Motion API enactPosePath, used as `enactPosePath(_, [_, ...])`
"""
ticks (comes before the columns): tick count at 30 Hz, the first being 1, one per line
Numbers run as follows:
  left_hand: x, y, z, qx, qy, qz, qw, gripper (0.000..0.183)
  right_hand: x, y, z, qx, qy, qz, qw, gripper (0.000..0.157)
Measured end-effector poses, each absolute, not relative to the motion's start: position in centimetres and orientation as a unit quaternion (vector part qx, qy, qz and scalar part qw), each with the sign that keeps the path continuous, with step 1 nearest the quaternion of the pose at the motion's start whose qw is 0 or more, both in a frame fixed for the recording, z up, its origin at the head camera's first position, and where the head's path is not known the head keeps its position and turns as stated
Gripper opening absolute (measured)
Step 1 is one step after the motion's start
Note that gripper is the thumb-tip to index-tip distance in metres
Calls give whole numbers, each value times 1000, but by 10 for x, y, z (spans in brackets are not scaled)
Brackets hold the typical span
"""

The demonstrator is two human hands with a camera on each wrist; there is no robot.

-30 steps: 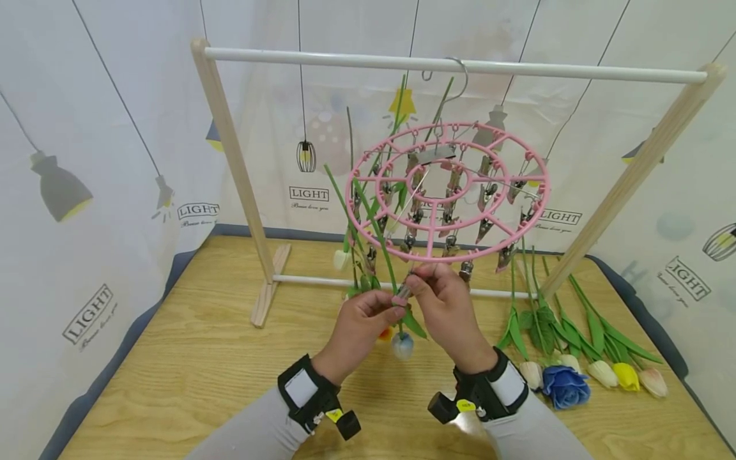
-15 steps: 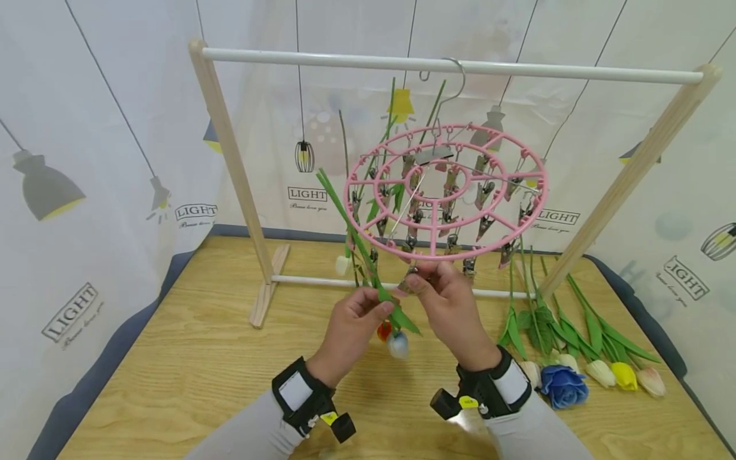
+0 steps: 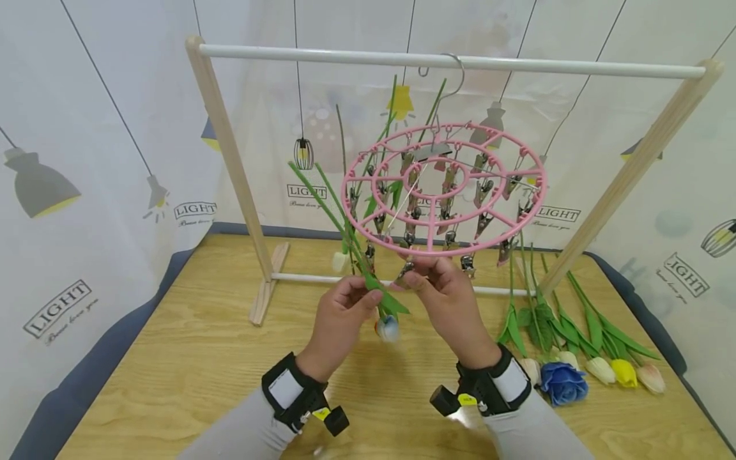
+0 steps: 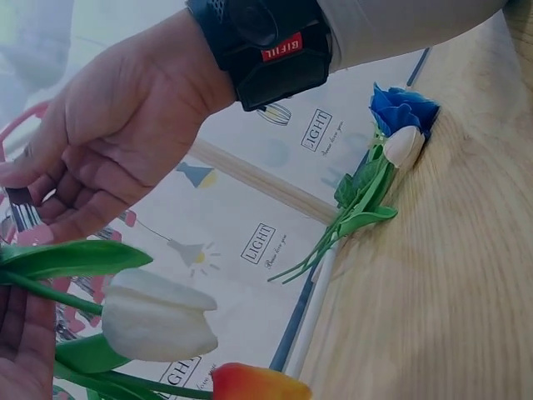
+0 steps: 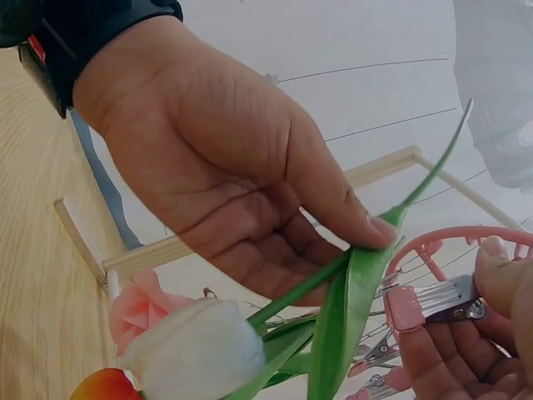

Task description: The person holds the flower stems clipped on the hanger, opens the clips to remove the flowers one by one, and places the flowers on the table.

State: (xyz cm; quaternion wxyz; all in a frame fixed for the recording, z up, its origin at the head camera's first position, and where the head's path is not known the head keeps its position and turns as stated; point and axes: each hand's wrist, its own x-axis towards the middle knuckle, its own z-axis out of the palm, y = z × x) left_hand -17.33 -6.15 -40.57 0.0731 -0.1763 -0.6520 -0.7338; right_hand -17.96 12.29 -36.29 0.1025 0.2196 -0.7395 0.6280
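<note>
My left hand point(image 3: 339, 316) pinches the green stem and leaf of a pale tulip point(image 3: 388, 328), whose head hangs downward and whose stem slants up to the left. In the left wrist view the tulip point(image 4: 158, 317) looks white. My right hand point(image 3: 451, 303) pinches a metal clip point(image 3: 406, 273) below the front rim of a pink round clip hanger point(image 3: 431, 230). The right wrist view shows pink tips on that clip point(image 5: 405, 308), apart from the tulip's stem. Several flowers hang from the hanger's left side, among them an orange tulip point(image 4: 258, 383) and a pink flower point(image 5: 141, 308).
The hanger hooks over the white bar point(image 3: 345, 57) of a wooden rack. Several empty clips dangle from its rings. On the table's right lie several flowers, including a blue rose point(image 3: 563, 383) and a yellow tulip point(image 3: 623, 373).
The left hand has moved left and slightly up with the tulip, away from the clip, and the stem now tilts more to the left. The right hand has stayed at the clip.
</note>
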Motion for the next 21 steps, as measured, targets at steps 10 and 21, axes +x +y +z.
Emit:
enactPosePath(10, [-179,-97,-397,-159,-640,-738,140,30,-181,123,-362,218,-733,637,99,26])
enactPosePath(21, [-197,-159,-388,-85,-685,-677,256,27,-182,124,-362,206,-745,628,87,27])
